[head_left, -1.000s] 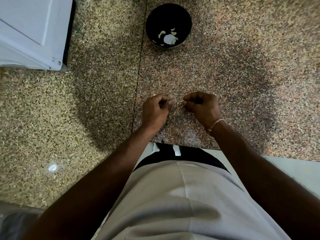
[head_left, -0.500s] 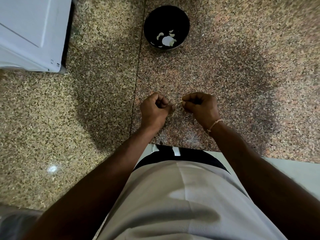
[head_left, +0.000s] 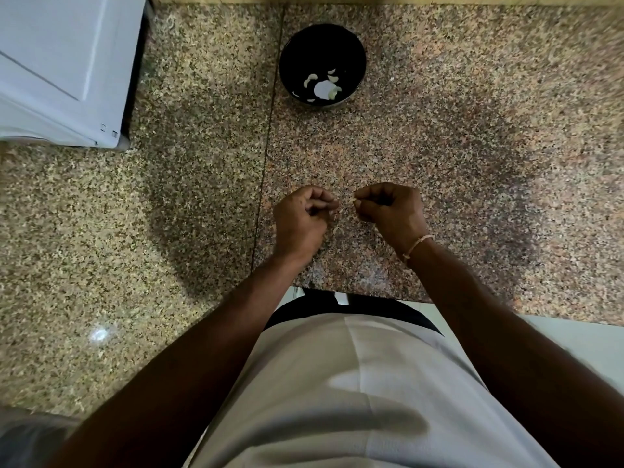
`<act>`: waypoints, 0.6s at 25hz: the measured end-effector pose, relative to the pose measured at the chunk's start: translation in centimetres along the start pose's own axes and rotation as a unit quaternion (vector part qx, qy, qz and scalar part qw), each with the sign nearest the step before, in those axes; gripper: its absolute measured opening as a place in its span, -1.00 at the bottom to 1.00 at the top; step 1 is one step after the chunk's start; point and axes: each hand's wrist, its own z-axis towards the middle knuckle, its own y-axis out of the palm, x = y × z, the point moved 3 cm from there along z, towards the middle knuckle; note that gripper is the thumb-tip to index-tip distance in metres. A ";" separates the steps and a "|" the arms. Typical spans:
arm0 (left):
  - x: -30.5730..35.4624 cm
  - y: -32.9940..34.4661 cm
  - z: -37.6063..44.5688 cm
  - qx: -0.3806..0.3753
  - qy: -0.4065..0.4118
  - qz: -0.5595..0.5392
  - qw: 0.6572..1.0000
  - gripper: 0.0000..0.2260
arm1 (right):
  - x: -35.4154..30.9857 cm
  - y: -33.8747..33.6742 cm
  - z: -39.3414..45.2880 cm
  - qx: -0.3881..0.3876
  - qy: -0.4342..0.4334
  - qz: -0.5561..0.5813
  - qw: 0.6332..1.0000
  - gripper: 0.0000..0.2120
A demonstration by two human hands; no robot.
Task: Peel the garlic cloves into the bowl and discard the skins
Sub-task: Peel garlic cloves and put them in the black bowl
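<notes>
Pinching clove (head_left: 353,199), hands (head_left: 300,221) near counter edge (head_left: 358,293)

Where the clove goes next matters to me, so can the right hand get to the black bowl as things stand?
Probably yes. The right hand pinches a small pale piece, likely the garlic clove, and the black bowl stands farther back on the granite counter with only bare stone between them. Whether the arm stretches that far cannot be judged.
</notes>
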 end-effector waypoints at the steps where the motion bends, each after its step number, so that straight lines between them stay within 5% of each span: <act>1: 0.0 -0.1 0.0 0.013 0.001 0.000 1.000 -0.80 | 0.0 0.0 0.0 -0.001 0.000 0.002 1.000 -0.89; 7: 0.2 -0.3 -0.2 0.053 0.005 0.049 0.997 -0.81 | 0.0 -0.1 0.2 -0.011 -0.010 -0.014 1.000 -0.90; 15: 1.0 1.0 -1.3 -0.050 0.001 -0.013 0.999 -0.79 | -0.8 -0.6 0.3 -0.043 -0.042 -0.027 0.998 -0.88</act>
